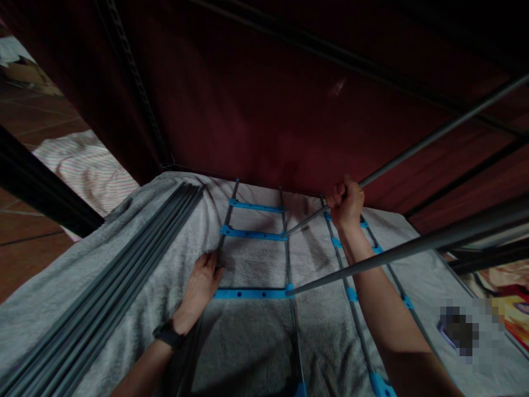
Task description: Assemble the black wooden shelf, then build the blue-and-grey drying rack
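Note:
My right hand (pixel 347 203) is closed around a long grey rod (pixel 417 149) that slants up to the right. The rod's lower end meets the right end of a blue perforated crosspiece (pixel 254 234). My left hand (pixel 204 278), with a dark band on the wrist, grips the left grey rod (pixel 221 242) of a ladder-like frame lying flat. Another slanted rod (pixel 397 251) rises from the right end of the nearer blue crosspiece (pixel 248 294) and crosses in front of my right forearm. A second frame with blue pieces (pixel 351 294) lies partly behind that forearm.
A bundle of several grey rods (pixel 132 259) lies on the grey blanket (pixel 256 347) at left. A dark red panel (pixel 248 121) stands behind the bedding. Black metal posts (pixel 45 182) flank it. A blurred dark object (pixel 458 331) rests at right.

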Tool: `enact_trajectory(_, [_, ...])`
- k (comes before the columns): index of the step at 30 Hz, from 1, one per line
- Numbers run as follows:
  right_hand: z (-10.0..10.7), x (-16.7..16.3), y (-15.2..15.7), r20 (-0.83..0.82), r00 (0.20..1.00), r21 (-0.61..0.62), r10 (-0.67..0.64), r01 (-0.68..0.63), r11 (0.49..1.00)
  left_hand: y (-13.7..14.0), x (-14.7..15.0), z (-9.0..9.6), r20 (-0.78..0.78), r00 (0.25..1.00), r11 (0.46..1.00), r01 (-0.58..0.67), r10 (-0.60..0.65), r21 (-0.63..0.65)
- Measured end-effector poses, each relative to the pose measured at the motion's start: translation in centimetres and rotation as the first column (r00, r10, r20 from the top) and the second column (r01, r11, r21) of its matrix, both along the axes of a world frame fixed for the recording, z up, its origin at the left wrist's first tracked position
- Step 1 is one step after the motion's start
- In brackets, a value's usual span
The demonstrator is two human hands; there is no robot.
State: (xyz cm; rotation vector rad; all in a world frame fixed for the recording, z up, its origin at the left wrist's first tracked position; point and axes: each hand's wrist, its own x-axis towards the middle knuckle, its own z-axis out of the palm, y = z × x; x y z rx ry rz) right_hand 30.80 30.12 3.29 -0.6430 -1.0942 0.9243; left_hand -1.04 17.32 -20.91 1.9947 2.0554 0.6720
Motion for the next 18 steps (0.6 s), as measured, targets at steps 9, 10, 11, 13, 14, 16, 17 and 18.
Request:
enact_trajectory(9, [0.4, -3.8, 1.4, 0.139, 0.965, -0.073, 0.221, -0.212, 0.974, 1.0, 0.3, 0.9, -0.093, 0.995, 0.994, -0.043, 0.034, -0.099])
enact_trajectory(10, [0.5, -4.1, 1.4, 0.148, 0.961, -0.071, 0.233, -0.225, 0.972, 0.9, 0.4, 1.1, -0.109, 0.994, 0.994, -0.042, 0.031, -0.1])
enact_trajectory(11, [0.6, -4.4, 1.3, 0.155, 0.957, -0.068, 0.247, -0.239, 0.969, 0.8, 0.6, 1.4, -0.127, 0.991, 0.994, -0.045, 0.032, -0.103])
enact_trajectory(13, [0.4, -4.7, 1.3, 0.165, 0.953, -0.053, 0.254, -0.249, 0.967, 0.7, 0.9, 1.7, -0.158, 0.987, 0.992, -0.058, 0.039, -0.114])
enact_trajectory(14, [0.0, -4.9, 1.2, 0.166, 0.959, -0.04, 0.23, -0.227, 0.973, 0.6, 1.0, 1.8, -0.167, 0.985, 0.991, -0.06, 0.041, -0.115])
enact_trajectory(16, [-1.6, -5.0, 1.2, 0.178, 0.974, -0.037, 0.139, -0.135, 0.99, 0.4, 1.0, 1.9, -0.174, 0.984, 0.993, -0.065, 0.048, -0.094])
enact_trajectory(17, [-2.6, -5.0, 1.2, 0.194, 0.977, -0.051, 0.088, -0.08, 0.996, 0.3, 1.0, 1.8, -0.176, 0.983, 0.995, -0.064, 0.051, -0.07])
enact_trajectory(18, [-3.8, -4.9, 1.2, 0.22, 0.974, -0.081, 0.055, -0.038, 0.996, 0.2, 0.9, 1.7, -0.176, 0.983, 0.997, -0.064, 0.056, -0.039])
